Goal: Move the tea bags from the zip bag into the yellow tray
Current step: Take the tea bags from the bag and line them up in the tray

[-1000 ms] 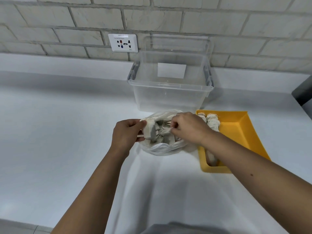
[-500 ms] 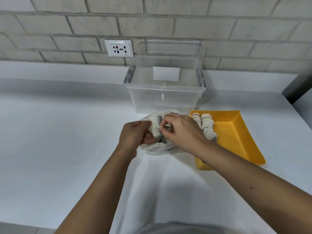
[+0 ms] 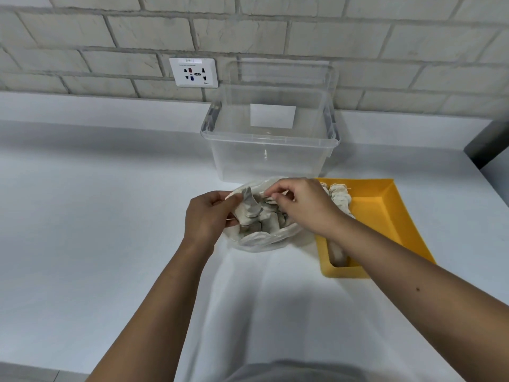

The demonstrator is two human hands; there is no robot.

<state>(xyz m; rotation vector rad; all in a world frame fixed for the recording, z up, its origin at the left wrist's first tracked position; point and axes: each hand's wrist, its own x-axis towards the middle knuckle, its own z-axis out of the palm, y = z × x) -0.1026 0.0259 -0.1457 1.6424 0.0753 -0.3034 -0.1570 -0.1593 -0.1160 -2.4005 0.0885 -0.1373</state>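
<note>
Head view: the only camera, looking down over both forearms at a white counter [image 3: 96,230].
Left hand [image 3: 206,216]: gripping the near-left rim of the zip bag [image 3: 264,239], fingers curled round the plastic and holding the mouth wide.
Right hand [image 3: 305,208]: reaching over the mouth, thumb and forefinger pinching what looks like one of the tea bags [image 3: 250,209] at the top of the heap.
Tea bags: most are sitting heaped inside the zip bag, between the two hands; one is standing up on end.
Tray [image 3: 385,216]: lying just right of the zip bag, with a row of moved bags [image 3: 340,198] running along its left wall, partly hidden under the right forearm.
Progress: I am judging it under way, with a fair heap waiting in the zip bag and most of the tray's floor showing bare.
Materials: the zip bag is looking thin, clear and crumpled; the tea bags pale grey, papery and creased; the tray hard, smooth plastic, rectangular with sloped walls.
Behind: a clear bin [image 3: 270,161] is standing against the brick wall, beside a socket [image 3: 193,72].
</note>
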